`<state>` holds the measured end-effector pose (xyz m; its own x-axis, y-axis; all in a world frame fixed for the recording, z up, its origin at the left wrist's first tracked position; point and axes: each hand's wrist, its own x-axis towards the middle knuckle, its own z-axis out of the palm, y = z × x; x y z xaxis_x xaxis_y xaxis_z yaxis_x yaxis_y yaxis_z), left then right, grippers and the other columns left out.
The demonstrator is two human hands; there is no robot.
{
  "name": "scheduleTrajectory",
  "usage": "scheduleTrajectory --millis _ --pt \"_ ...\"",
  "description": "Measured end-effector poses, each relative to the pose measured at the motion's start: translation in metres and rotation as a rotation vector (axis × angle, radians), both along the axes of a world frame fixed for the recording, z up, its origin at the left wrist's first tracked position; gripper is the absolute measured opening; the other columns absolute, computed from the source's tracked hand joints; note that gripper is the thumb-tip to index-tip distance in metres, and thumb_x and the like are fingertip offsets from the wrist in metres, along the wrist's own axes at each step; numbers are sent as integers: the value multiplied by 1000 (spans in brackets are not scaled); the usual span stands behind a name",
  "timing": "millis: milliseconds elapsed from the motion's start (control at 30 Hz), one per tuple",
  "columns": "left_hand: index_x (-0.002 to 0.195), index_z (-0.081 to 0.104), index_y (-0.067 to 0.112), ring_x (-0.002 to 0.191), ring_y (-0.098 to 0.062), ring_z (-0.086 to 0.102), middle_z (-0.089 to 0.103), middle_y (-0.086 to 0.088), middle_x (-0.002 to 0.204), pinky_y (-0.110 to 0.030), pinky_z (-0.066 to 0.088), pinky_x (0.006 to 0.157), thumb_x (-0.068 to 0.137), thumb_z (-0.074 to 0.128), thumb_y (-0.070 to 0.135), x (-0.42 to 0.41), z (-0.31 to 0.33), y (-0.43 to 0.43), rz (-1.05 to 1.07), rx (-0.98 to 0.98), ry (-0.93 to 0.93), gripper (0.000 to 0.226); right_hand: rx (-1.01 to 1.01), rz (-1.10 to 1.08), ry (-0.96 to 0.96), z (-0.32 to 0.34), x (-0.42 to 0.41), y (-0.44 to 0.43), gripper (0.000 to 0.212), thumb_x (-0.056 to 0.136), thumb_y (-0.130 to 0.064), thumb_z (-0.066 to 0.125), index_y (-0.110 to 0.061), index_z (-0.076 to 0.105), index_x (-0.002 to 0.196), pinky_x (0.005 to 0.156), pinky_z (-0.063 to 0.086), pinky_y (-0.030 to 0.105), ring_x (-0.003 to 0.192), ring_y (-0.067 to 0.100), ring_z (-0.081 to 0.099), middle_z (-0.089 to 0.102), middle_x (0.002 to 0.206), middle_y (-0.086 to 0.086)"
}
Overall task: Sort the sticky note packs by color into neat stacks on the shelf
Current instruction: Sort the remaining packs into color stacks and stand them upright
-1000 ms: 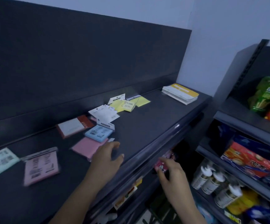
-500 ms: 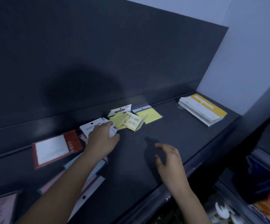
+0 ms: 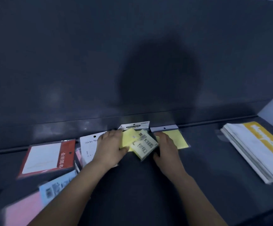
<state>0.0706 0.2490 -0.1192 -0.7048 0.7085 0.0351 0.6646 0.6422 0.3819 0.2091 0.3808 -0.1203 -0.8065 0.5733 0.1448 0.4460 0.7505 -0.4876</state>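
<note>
Gathering the yellows: left grip and right grip, fingers loose and unclamped, are pressing the yellow packs from 9 and 3 o'clock at the shelf's 12 o'clock edge. Next, they are likely needing squaring into one stack.

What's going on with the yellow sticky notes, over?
Left hand and right hand touch the yellow packs from either side. Packs overlap, askew, not yet stacked. White pack lies under the left wrist.

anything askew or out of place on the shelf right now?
Yes. The yellow packs between the left hand and right hand lie fanned at clashing angles, not stacked. Lower left, a blue pack overlaps a pink pack: colours mixed.
</note>
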Motion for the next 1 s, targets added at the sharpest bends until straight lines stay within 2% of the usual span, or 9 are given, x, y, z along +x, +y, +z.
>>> scheduleTrajectory --millis 100,200,333,433,533,633,767,833,1000 --pt "138 37 24 123 -20 38 49 3 129 -29 24 102 73 73 35 1 0 2 42 104 -26 75 59 97 63 -6 -9 12 31 66 10 61 -13 58 86 85 43 36 102 25 53 57 105 3" --pt "131 45 19 113 -19 45 49 2 116 -19 31 93 66 78 21 8 3 1 25 275 -79 74 14 160 160 -6 -6 17 31 59 17 56 -12 56 69 75 47 38 90 26 57 60 91 2" --pt "120 55 15 96 -4 48 45 3 108 3 29 79 63 80 3 18 24 -8 174 596 -249 63 -231 213 406 19 -1 11 32 73 12 63 -18 52 68 76 42 20 95 5 56 60 100 -10" --pt "108 54 24 91 -3 53 56 12 101 -11 42 71 63 81 3 28 44 -29 283 736 -346 57 -472 189 537 45 -6 -4 34 83 4 61 -21 46 66 62 44 18 82 -1 58 63 85 -14" --pt "102 54 21 65 7 55 60 13 87 -12 42 52 65 82 6 41 62 -58 369 872 -499 48 -572 131 613 59 -22 -26 36 87 -3 60 -23 39 65 53 35 18 59 4 43 50 64 -10" --pt "99 60 15 51 -3 53 66 10 77 -16 40 42 69 79 9 50 72 -101 492 1015 -637 37 -804 86 550 62 -41 -61 29 88 -16 61 -21 41 68 53 32 23 59 10 38 43 64 -9" --pt "98 65 9 43 -11 48 66 -6 74 -17 35 37 66 75 18 62 71 -177 690 1186 -765 34 -1196 132 380 62 -58 -131 12 86 -16 65 -14 54 91 65 49 32 73 19 59 66 86 5" --pt "101 64 6 46 -11 54 68 -10 76 -17 40 41 71 72 18 71 70 -218 780 1269 -811 34 -1337 195 284 64 -64 -172 24 83 -15 68 -12 56 104 68 53 35 80 21 65 70 98 8" --pt "89 59 10 48 -16 56 65 -10 69 -23 42 45 80 68 22 90 69 -334 948 1348 -736 17 -1582 420 142 77 -74 -286 33 80 -2 65 -10 56 110 48 53 27 79 21 66 68 104 13"
